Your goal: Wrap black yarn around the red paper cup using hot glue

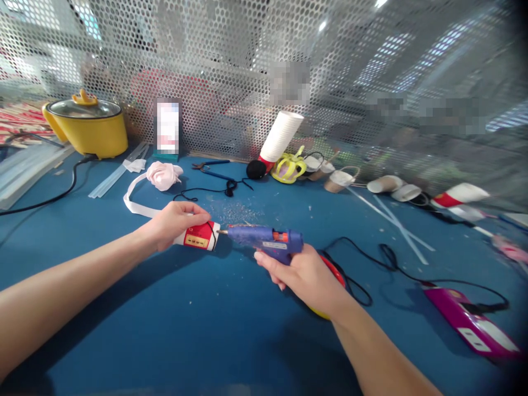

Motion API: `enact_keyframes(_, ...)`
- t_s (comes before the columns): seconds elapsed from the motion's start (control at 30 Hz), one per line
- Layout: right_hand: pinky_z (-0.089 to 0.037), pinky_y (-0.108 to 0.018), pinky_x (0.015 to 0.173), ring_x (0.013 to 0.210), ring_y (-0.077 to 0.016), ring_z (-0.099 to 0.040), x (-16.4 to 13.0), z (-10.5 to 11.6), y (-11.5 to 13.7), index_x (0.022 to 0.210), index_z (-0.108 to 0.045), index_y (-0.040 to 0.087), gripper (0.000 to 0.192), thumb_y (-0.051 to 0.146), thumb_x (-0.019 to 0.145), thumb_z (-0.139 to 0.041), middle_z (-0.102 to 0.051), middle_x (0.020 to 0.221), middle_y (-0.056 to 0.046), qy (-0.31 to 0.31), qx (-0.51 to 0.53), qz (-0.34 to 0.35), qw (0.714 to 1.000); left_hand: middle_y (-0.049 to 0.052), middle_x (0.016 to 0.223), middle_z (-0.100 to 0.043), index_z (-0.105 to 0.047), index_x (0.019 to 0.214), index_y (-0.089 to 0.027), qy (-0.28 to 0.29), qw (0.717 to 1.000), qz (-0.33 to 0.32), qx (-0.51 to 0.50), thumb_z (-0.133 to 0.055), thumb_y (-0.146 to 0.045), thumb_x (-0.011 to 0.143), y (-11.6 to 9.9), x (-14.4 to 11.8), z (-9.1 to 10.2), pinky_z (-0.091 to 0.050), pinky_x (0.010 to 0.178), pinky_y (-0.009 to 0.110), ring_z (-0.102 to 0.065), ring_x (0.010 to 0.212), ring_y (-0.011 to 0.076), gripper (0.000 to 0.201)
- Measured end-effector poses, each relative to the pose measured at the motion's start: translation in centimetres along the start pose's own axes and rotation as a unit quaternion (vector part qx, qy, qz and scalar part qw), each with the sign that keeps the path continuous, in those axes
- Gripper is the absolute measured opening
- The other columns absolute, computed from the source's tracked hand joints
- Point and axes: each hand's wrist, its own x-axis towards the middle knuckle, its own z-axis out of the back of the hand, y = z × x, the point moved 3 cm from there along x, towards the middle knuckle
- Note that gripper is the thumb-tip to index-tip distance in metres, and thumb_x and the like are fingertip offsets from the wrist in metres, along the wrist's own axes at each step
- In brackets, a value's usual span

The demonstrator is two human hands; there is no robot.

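Blue counter (173,330) carries everything; perforated metal screen stands at its far edge.

Yellow lidded pot (86,127), far to the left of and beyond the left hand, against the screen. Tilted stack of white paper cups (281,135) beyond the right hand, also leaning toward the screen. More cups lie tipped over (385,183) beyond and to the right of the right hand. Purple device (470,324) with a black cord, well to the right of the right hand. Clear glue sticks (117,175) beyond the left hand; further ones (396,223) right of the glue gun. White ribbon with a bunched cloth bow (164,175) just beyond the left hand.

Left hand (175,223) is closed around a red-and-white paper cup (198,236), held on its side just above the counter, its end facing right.

Right hand (303,272) grips the handle of a blue glue gun (266,242), finger at the orange trigger. The nozzle tip meets, or all but meets, the end of the cup; contact is hard to tell from this angle. A red and yellow object shows partly under the right hand; cannot identify it.

Progress, as a judgement: gluing on this cup is at its start. No bead of glue shows on the cup, and nothing is attached to it. Ribbon and bow lie apart, untouched. The yellow crown-like piece (289,166) beyond the gun looks already made. Glue crumbs speckle the counter beyond the nozzle.
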Motion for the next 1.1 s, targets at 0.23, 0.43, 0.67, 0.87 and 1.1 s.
enact_keyframes(0.23, -0.042, -0.021, 0.040, 0.039, -0.0085, -0.046, -0.1, 0.0, -0.2, 0.062, -0.053, 0.016, 0.030, 0.043, 0.075, -0.056, -0.048, 0.044, 0.003, 0.015, 0.023, -0.004, 1.000, 0.001, 0.059, -0.065, -0.061, 0.069, -0.013, 0.013, 1.000, 0.005, -0.019, -0.070, -0.026, 0.066, -0.3, -0.1, 0.1, -0.047, 0.052, 0.023, -0.059, 0.050, 0.0098, 0.016)
enact_keyframes(0.43, -0.042, -0.022, 0.040, 0.039, -0.0090, -0.045, 0.0, 0.0, -0.7, 0.064, -0.054, 0.016, 0.031, 0.044, 0.077, -0.055, -0.047, 0.045, 0.003, 0.023, 0.057, 0.013, 0.998, 0.001, 0.059, -0.065, -0.060, 0.067, -0.013, 0.009, 0.999, 0.010, -0.041, -0.068, -0.023, 0.068, -0.7, -0.2, 0.1, -0.046, 0.050, 0.022, -0.058, 0.049, 0.0094, 0.013)
enact_keyframes(0.67, -0.041, -0.022, 0.040, 0.040, -0.0088, -0.045, 0.2, 0.1, -0.9, 0.067, -0.057, 0.015, 0.033, 0.046, 0.078, -0.055, -0.049, 0.045, 0.003, 0.007, 0.080, 0.026, 0.996, 0.001, 0.060, -0.065, -0.061, 0.068, -0.013, 0.026, 0.999, 0.007, -0.037, -0.067, -0.023, 0.070, -0.7, -0.5, 0.0, -0.047, 0.051, 0.021, -0.058, 0.049, 0.0089, 0.012)
enact_keyframes(0.87, -0.039, -0.023, 0.041, 0.036, -0.0080, -0.044, 0.0, 0.3, -0.4, 0.069, -0.058, 0.014, 0.030, 0.042, 0.079, -0.055, -0.047, 0.041, 0.004, 0.043, 0.093, 0.029, 0.994, 0.001, 0.059, -0.065, -0.060, 0.067, -0.015, 0.013, 0.999, 0.004, -0.036, -0.066, -0.023, 0.070, -1.1, -0.7, 0.0, -0.047, 0.049, 0.021, -0.058, 0.048, 0.0089, 0.011)
enact_keyframes(1.1, -0.040, -0.023, 0.043, 0.038, -0.0081, -0.045, 0.1, 0.3, -0.3, 0.065, -0.057, 0.015, 0.031, 0.042, 0.080, -0.053, -0.047, 0.040, 0.004, 0.040, 0.082, 0.038, 0.995, 0.001, 0.057, -0.064, -0.060, 0.065, -0.015, 0.019, 0.999, 0.006, -0.039, -0.066, -0.023, 0.070, -1.2, -0.9, -0.1, -0.046, 0.049, 0.021, -0.057, 0.048, 0.0086, 0.012)
